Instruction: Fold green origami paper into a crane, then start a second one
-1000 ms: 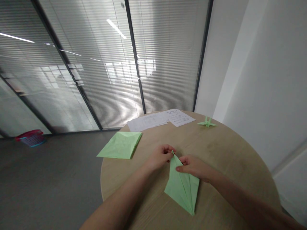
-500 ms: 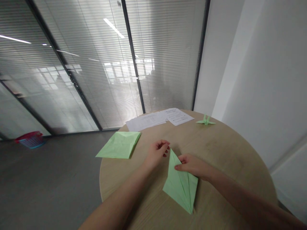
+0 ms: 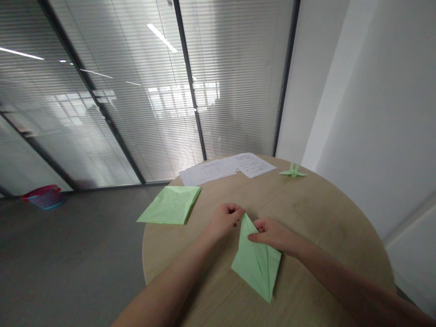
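Note:
A folded sheet of green paper (image 3: 257,268), kite-shaped with long creases, lies between my hands over the table. My right hand (image 3: 272,234) grips its upper right edge, thumb on top and fingers underneath. At the paper's top tip is my left hand (image 3: 226,218), with thumb and forefinger pinched together on the point. Its other fingers are curled. The underside of the folded paper is hidden.
Another green paper sheet (image 3: 172,206) lies at the round table's (image 3: 327,236) left edge, one corner overhanging. Printed white sheets (image 3: 218,170) and a green paper crane (image 3: 293,171) lie toward the back. A basket (image 3: 44,197) stands on the floor at left.
My left hand has moved slightly right and down, and its thumb and forefinger have closed on the paper's tip. My right hand keeps its hold in the same place.

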{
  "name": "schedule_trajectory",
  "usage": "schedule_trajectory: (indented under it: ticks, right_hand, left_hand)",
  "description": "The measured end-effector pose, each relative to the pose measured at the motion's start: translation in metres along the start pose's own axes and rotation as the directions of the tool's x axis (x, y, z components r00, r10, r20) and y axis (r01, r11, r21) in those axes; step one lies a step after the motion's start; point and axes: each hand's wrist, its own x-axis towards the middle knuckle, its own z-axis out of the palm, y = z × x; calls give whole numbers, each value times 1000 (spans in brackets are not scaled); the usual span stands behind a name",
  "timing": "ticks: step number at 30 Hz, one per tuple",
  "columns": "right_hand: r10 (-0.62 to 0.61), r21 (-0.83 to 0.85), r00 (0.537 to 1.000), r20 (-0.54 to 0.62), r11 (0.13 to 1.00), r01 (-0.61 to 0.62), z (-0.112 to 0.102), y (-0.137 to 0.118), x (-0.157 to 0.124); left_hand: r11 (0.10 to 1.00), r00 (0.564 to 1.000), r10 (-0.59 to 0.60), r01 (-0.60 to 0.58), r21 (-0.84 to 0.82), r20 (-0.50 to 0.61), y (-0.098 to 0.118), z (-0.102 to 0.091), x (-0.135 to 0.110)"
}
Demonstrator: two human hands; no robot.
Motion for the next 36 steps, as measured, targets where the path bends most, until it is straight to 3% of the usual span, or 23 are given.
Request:
schedule_trajectory:
  ticks: [3,6,9,10,12,14,16,19,25,30,33,36]
  right_hand:
    - [0,-12,1000,-1,1000,0,0,-1,-1]
    - [-8,-7,1000,-14,1000,8,-2,-2,-1]
    - [-58,8,995,-83,998,58,-8,-1,2]
    - [-84,20,989,-122,996,87,-11,0,3]
    - [-136,61,968,-209,987,152,-17,2,6]
    - [-171,69,941,-293,977,200,-22,5,9]
    - [-189,80,918,-349,970,230,-24,8,11]
    - [-231,78,909,-348,959,274,-24,11,13]
    - [-162,247,943,-289,940,237,-17,11,11]
    - [-181,299,951,-250,920,254,-12,6,8]
    - [-206,308,953,-223,913,269,-13,9,8]
    - [-231,141,938,-260,951,274,-18,16,12]
  left_hand:
    - [999,1000,13,-14,-30,-18,4,1,0]
    - [997,987,77,-80,-15,-142,7,-1,-1]
    - [965,915,248,-205,162,-319,16,-9,-8]
    - [935,886,326,-250,252,-330,20,-12,-12]
    - [850,870,447,-341,401,-208,28,-15,-21]
    - [729,856,515,-465,502,45,33,-14,-28]
    - [600,802,551,-574,558,233,32,-9,-32]
    - [487,752,553,-641,593,359,25,-1,-31]
    - [464,765,548,-615,638,339,14,2,-26]
    - [512,815,500,-551,659,293,16,2,-27]
    - [582,861,449,-485,652,240,16,4,-28]
    - [763,915,383,-391,515,128,11,8,-27]
